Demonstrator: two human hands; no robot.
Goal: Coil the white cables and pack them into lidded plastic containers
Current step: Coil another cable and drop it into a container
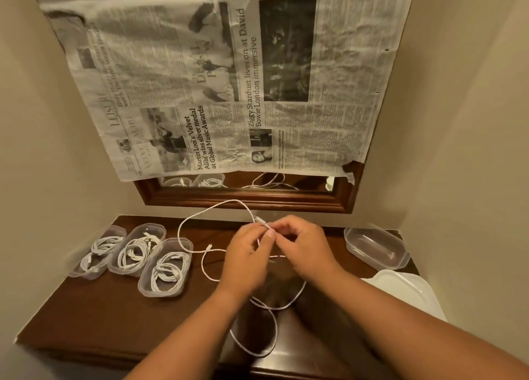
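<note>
A long white cable (194, 216) lies uncoiled across the dark wooden table (94, 316), looping up toward the mirror and down past my wrists to the front edge. My left hand (246, 256) and my right hand (303, 245) meet above the table's middle, both pinching the cable near one plug end. Three open clear plastic containers (164, 268) stand in a row at the left, each holding coiled white cables. An empty clear container (375, 248) sits at the far right.
White lids (400, 291) are stacked at the right edge of the table. A wood-framed mirror (243, 199) hangs behind, mostly covered by newspaper (229, 79). Beige walls close in on both sides.
</note>
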